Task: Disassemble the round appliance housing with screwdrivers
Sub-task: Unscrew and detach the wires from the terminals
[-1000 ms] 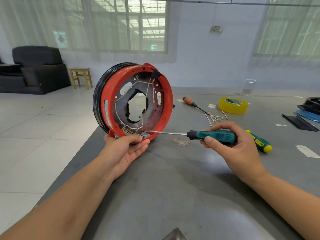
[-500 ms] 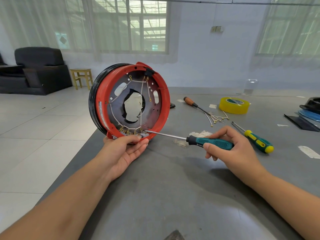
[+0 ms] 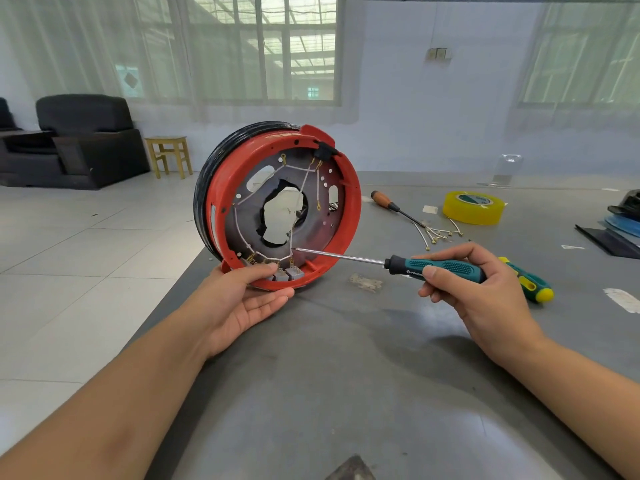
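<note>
Grey bench (image 3: 346,393) in a pale room, with curtained windows along the back wall. Stood the round housing (image 3: 277,206) up on its edge at the bench's near-left corner, red rim and open inside turned toward the camera, black band behind the red. Could see thin white wires (image 3: 242,233) looped round inside it, a ragged hole through the middle, and small grey connector blocks (image 3: 289,273) down at the bottom of the rim.

Cupped the bottom of the housing from below with the left hand (image 3: 239,306), thumb laid over the rim by the blocks, fingers loosely straight underneath. Gripped the teal-handled screwdriver (image 3: 433,268) in the right hand (image 3: 485,292), just right of the housing, fingers curled round the handle, shaft reaching left over the rim with its tip inside near the wires. Couldn't tell if the tip was actually seated on anything.

Right of the housing: a yellow-and-green screwdriver (image 3: 530,282) lying just behind the right hand, an orange-handled screwdriver (image 3: 391,204) further back, loose wire pieces (image 3: 436,233) beside that one, then a roll of yellow tape (image 3: 472,207). Way behind the housing on the left, a black armchair (image 3: 83,140) and a small wooden stool (image 3: 169,155) on the tiled floor.
</note>
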